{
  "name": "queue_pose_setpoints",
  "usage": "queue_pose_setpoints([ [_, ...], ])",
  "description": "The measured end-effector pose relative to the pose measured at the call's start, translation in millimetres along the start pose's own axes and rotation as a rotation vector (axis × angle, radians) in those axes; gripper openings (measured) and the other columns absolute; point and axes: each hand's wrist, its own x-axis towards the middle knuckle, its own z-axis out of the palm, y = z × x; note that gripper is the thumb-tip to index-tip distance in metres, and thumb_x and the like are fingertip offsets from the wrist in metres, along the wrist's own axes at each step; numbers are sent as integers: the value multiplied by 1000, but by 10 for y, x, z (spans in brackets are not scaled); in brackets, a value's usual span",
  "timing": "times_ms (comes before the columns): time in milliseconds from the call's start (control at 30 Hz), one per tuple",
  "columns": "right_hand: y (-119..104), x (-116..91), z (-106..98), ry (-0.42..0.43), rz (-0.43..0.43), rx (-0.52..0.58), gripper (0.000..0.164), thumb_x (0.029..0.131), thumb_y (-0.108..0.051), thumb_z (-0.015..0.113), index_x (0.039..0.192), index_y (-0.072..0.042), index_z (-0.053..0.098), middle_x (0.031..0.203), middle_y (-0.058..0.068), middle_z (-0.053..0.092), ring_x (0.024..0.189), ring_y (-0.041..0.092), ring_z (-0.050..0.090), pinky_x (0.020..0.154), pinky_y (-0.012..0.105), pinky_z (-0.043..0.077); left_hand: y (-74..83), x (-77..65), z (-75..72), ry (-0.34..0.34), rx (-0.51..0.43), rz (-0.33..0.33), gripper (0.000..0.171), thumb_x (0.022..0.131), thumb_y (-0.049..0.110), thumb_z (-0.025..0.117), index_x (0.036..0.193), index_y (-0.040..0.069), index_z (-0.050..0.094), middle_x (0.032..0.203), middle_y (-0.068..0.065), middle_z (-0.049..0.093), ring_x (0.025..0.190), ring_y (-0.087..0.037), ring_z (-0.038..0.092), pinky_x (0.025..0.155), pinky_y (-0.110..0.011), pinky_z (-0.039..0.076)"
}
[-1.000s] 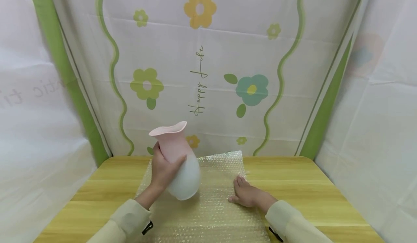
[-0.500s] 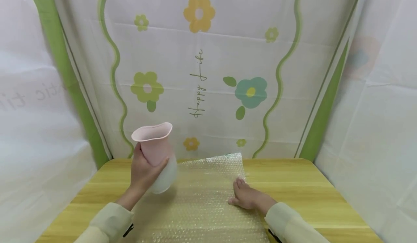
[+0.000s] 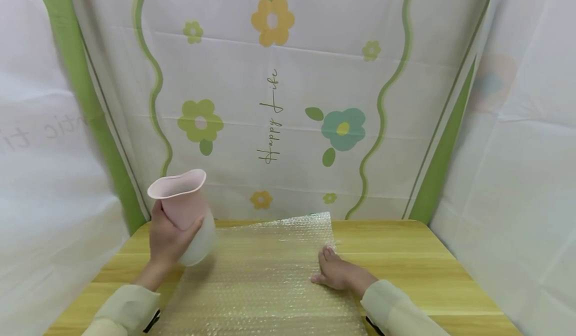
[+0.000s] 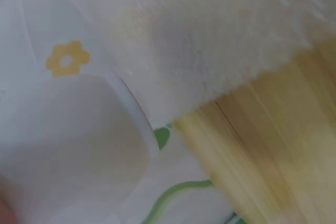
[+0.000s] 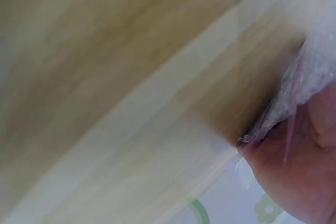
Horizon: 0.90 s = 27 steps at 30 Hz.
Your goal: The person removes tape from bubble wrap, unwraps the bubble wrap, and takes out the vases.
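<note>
A vase [image 3: 185, 210], pink at its flared wavy mouth and white toward the base, is tilted in the grip of my left hand [image 3: 166, 238]. The thumb lies across the vase's near side, and the fingers go round the left of the neck. Its pale body [image 4: 73, 140] fills the lower left of the left wrist view. Beneath it a clear bubble wrap sheet [image 3: 265, 276] is spread over the table. My right hand [image 3: 338, 271] rests on the sheet's right edge, fingers extended forward and thumb apart. The right wrist view shows the wrap's edge [image 5: 283, 106] against the palm.
The wooden table [image 3: 400, 266] shows on both sides of the wrap. Behind it hangs a white cloth [image 3: 243, 76] printed with flowers and lettering. White cloth panels [image 3: 526, 186] close in the left and right sides.
My left hand has carried the vase leftward, from above the middle of the wrap to its left edge, and the mouth has turned more toward me. The right hand stays at the wrap's right edge.
</note>
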Motion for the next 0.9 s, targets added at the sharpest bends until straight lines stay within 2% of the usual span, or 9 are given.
queue_pose_setpoints([
  [133,-5,9,-12,-5,7,0,85,98,-48,50,144,18,23,151,38,13,141,46,11,113,51,16,-77,48,-109,25,29,-14,96,58,12,88,141,3,40,109,-24,57,92,-39,55,75,-54,41],
  [367,4,12,-8,-6,15,-5,86,98,-49,50,144,18,23,151,37,13,142,46,11,113,50,16,-179,103,-282,44,72,-56,98,60,12,88,144,6,38,112,-24,56,95,-37,54,77,-50,39],
  [667,-14,-13,-9,5,-2,-2,84,98,-46,51,142,20,24,150,39,14,141,47,12,113,51,16,-330,172,-476,90,126,-56,95,59,13,88,141,4,41,110,-26,56,96,-40,53,79,-54,38],
  [900,-28,-18,-24,-1,-12,-3,83,98,-46,50,142,20,24,150,39,14,141,47,11,113,51,16,-487,161,-605,118,168,-115,95,60,13,87,143,5,40,111,-24,56,97,-39,53,79,-52,36],
])
